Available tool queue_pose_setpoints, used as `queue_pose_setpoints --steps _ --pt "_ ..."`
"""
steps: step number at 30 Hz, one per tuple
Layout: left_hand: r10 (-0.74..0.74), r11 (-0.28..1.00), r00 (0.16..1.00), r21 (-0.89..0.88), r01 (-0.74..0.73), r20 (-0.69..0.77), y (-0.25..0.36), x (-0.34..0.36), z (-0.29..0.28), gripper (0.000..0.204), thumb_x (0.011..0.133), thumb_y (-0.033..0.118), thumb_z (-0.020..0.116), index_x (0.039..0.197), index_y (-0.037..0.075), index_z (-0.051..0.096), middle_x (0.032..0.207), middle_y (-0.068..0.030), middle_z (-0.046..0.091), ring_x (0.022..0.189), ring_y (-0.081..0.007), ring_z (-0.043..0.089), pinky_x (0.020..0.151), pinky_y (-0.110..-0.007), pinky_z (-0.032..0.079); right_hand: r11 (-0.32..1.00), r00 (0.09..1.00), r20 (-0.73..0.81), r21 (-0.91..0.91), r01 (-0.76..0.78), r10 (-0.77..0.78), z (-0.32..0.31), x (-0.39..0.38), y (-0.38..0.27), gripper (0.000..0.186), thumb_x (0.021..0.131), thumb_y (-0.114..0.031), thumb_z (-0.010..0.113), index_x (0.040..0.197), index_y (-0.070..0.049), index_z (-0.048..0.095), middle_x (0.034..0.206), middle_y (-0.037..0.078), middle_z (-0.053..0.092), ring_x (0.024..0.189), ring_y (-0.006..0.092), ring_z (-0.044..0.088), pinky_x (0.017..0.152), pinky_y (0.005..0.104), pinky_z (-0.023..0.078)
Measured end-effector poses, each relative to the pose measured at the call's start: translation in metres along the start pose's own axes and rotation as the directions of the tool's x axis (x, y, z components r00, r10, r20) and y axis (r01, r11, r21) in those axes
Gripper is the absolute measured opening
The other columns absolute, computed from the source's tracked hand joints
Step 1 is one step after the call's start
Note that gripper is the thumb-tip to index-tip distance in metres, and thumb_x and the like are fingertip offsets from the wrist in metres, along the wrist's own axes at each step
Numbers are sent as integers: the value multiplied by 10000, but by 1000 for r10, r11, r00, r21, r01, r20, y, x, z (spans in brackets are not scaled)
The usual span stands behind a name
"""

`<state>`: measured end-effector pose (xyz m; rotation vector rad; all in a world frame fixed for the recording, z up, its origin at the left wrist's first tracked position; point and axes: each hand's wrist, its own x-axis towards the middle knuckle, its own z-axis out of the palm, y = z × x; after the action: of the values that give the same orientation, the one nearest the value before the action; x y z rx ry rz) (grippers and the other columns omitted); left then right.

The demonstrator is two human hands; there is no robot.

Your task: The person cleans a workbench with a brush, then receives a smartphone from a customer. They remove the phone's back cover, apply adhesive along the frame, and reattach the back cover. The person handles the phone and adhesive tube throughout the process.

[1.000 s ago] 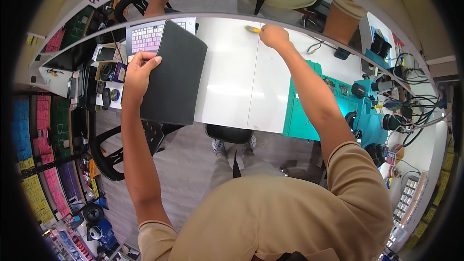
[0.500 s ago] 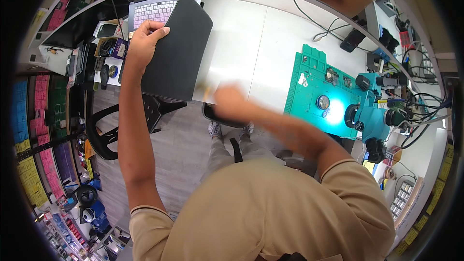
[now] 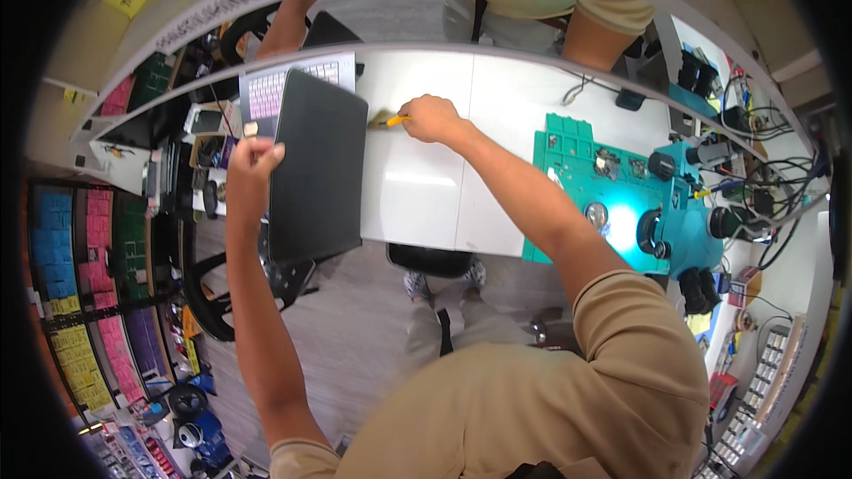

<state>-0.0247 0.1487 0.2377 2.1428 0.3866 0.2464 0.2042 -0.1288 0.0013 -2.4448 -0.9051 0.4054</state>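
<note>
My left hand (image 3: 255, 168) grips the left edge of a flat black panel (image 3: 318, 168) with rounded corners, thumb on its face. The panel stands tilted over the left end of the white table; the frames do not show whether it is a laptop or a loose cover. My right hand (image 3: 432, 119) is closed round the yellow handle of a brush (image 3: 396, 121). Its bristles point left, over the table beside the panel's right edge. Behind the panel lies an open laptop (image 3: 264, 93) with a pale keyboard, partly covered by it.
On the right of the white table (image 3: 417, 204) lies a green work mat (image 3: 568, 186) with small parts, under a lit teal microscope (image 3: 683, 204). Cables and a shelf edge (image 3: 497, 55) run along the back. A black chair (image 3: 209, 293) stands below left.
My right hand has moved forward, carrying the brush onto the table beside the panel. The black panel has turned more upright in my left hand. The view has tilted up.
</note>
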Motion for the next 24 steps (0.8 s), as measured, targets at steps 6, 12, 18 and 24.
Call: queue_pose_setpoints --steps 6,12,18,24 --pt "-108 994 988 -17 107 -113 -31 -23 -20 172 955 157 713 1033 25 636 876 24 571 804 -82 514 764 -238 424 989 866 -477 53 -141 149 -30 53 -35 378 858 -94 662 1230 -51 720 1266 193 703 1244 360 626 1023 445 509" --pt "-181 979 977 -119 167 -115 -32 -32 -28 134 978 160 700 1027 54 634 870 36 565 781 -52 490 727 -224 399 996 904 -423 39 85 -61 15 74 -10 285 921 -113 588 1166 -45 720 1186 200 721 1162 386 649 967 467 517" --pt "-178 983 980 -64 173 -84 -22 -12 -25 121 996 160 688 1034 58 634 843 47 561 749 -43 464 683 -215 371 992 976 -213 -128 19 -47 12 29 -39 198 881 -86 594 1008 -26 734 1021 209 742 917 357 739 791 462 585" --pt "-133 980 991 -153 127 -29 -9 -3 -15 124 994 145 688 1044 49 626 853 43 577 749 -32 471 676 -204 366 933 825 439 135 333 -357 6 -129 -102 340 864 -196 606 1139 -200 808 1091 162 766 1010 339 733 899 466 579"
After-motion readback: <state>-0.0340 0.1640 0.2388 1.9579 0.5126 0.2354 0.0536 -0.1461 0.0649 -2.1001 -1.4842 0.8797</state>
